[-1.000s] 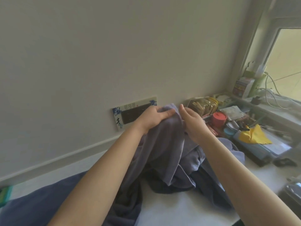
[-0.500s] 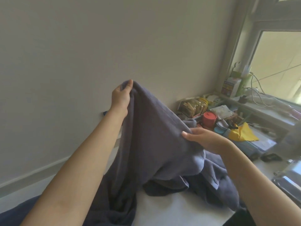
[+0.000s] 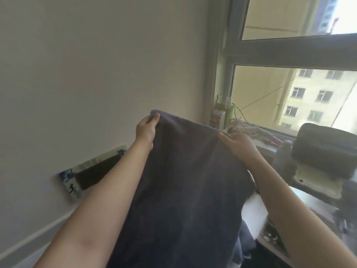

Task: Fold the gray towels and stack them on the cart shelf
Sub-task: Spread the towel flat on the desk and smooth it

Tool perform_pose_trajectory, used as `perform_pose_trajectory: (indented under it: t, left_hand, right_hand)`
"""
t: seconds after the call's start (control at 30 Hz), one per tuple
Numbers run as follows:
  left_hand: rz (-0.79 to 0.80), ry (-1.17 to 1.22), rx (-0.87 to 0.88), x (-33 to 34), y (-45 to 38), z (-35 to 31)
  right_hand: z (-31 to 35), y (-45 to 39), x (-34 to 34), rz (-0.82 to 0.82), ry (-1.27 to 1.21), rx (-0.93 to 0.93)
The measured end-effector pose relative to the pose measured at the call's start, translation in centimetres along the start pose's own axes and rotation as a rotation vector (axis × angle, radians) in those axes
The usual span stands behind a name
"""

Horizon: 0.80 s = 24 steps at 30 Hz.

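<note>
Now raised higher than before: gray towel (image 3: 185, 190) hanging between hands, left hand (image 3: 145, 130) and right hand (image 3: 238, 145) pinching top edge corners.

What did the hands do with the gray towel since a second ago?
Both hands lifted the gray towel up off the pile and spread it out. The left hand climbed highest, pinching one top corner. The right hand slid away from the left along the top edge and now holds the other end, so the towel hangs flat. Neither hand let go, and the blue-and-white box stayed by the wall.
</note>
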<state>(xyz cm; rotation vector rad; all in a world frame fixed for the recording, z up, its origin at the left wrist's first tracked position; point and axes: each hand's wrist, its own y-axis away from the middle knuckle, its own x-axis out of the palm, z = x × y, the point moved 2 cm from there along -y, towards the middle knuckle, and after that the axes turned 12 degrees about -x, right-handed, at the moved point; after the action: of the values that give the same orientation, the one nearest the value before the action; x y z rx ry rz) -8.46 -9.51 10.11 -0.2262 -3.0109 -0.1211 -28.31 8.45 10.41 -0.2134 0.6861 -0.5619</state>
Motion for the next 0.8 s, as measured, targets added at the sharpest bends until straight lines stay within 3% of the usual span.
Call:
perform_pose_trajectory:
  t: [0.17,0.37,0.57,0.8]
  left_hand:
    - [0.035,-0.078,-0.077,1.8,-0.1,2.9]
    - [-0.128,-0.166,-0.040,-2.2,2.3,3.0]
    - [-0.073,0.309,-0.265,-10.9,4.7,1.9]
    - [-0.180,0.543,-0.245,-27.4,11.6,1.4]
  right_hand:
    - [-3.5,1.1,1.4,0.018,0.072,-0.030]
    - [0.2,3.1,4.8,0.040,-0.022,-0.234]
    - [7.8,5.0,11.6,0.210,-0.269,-0.357]
    - [18.9,12.4,22.8,0.489,-0.410,-0.504]
